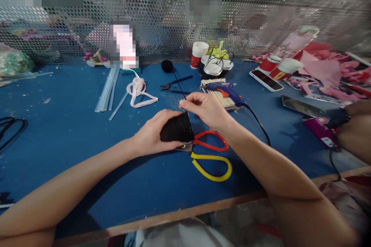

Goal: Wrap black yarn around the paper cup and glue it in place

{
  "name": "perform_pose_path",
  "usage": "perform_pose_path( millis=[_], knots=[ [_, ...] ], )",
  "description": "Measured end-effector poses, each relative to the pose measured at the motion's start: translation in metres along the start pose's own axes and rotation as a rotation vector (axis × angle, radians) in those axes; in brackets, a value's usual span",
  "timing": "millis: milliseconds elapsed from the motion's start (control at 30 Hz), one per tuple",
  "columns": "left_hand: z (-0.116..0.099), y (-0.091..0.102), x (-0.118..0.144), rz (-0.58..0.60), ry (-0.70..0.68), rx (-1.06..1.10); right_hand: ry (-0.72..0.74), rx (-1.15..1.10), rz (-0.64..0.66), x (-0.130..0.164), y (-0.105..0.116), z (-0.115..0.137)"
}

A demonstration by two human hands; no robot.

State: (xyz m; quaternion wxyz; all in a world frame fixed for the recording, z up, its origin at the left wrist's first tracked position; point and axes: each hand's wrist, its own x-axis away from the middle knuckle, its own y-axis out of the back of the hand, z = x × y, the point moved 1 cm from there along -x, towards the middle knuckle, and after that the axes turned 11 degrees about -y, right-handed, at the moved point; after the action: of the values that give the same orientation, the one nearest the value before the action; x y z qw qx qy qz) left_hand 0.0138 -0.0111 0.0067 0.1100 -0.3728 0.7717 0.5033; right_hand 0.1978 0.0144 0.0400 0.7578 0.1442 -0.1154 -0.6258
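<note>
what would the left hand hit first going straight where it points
Past the black piece it holds, the left hand would probably meet the right hand, though depth is unclear.

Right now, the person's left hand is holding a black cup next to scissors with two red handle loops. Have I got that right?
Not quite: the head view shows the scissors with one red loop and one yellow loop, not two red ones. The left hand is indeed holding the black cup next to them.
</note>
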Motion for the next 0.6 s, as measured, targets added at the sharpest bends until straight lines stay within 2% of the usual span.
perform_pose_path(
  millis=[600],
  knots=[
    [0.0003,-0.0017,0.0019,-0.032,0.033,-0.025,-0.125,-0.090,0.050,-0.0037,-0.0022,-0.0072]
  ],
)
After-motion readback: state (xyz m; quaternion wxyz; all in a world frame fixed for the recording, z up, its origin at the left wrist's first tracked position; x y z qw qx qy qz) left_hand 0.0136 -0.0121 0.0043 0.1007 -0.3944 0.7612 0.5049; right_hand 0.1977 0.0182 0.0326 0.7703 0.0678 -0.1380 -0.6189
